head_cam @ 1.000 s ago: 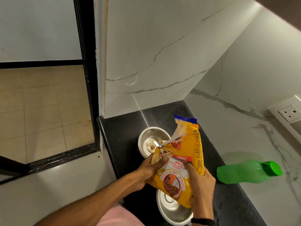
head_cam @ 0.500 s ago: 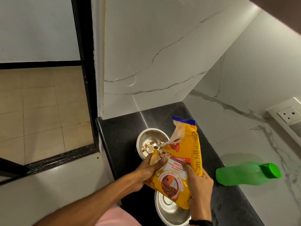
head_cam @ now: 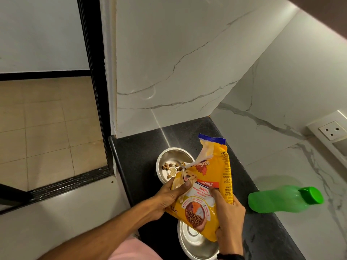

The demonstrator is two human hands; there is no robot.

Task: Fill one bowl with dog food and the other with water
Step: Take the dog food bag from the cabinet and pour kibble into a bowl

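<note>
Black granite countertop (head_cam: 139,152). Fingers of left hand (head_cam: 169,196) and right hand (head_cam: 228,220) curled round tilted yellow plastic dog-food bag (head_cam: 210,177). Beyond bag's mouth, round steel bowl (head_cam: 163,156), few brown kibbles (head_cam: 168,166) in: barely begun. Under bag, second steel bowl (head_cam: 193,244) seemingly dry; right of bag, capped green plastic bottle (head_cam: 281,199) untouched.

A black counter (head_cam: 142,152) is sitting below veined white marble walls (head_cam: 169,62); a white socket (head_cam: 331,130) is showing at right, beige floor tiles (head_cam: 47,119) at left.
</note>
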